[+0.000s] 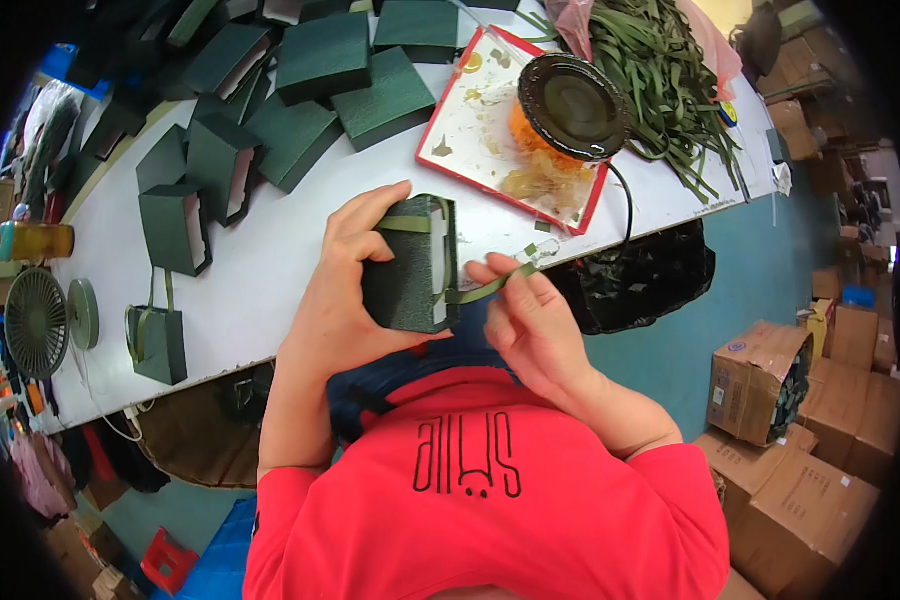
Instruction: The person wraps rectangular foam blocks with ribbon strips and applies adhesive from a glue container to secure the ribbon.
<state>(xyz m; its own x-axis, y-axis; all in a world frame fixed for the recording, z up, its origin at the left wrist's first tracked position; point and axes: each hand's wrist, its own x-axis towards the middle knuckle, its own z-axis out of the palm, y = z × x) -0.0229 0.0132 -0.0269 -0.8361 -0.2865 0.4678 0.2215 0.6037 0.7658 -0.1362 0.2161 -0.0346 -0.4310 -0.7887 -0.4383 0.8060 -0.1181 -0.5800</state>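
A small dark green box [400, 280] with a white inner edge is gripped in my left hand [338, 270], fingers over its top and thumb at its lower edge. An olive ribbon [480, 292] runs from the box's right side to my right hand [535, 315], which pinches its end between thumb and fingers. Another stretch of ribbon crosses the upper part of the box. Beyond my right hand, a round black pot [574, 105] with amber material around its base stands on a red-edged white board [470, 140].
Several green boxes [325, 55] cover the back left. One ribboned box [160, 345] stands near the left table edge by a fan [38, 322]. Loose olive ribbons [660, 90] lie at back right. A black cable hangs over the edge above a black bag [650, 275]; cartons [755, 385] stand right.
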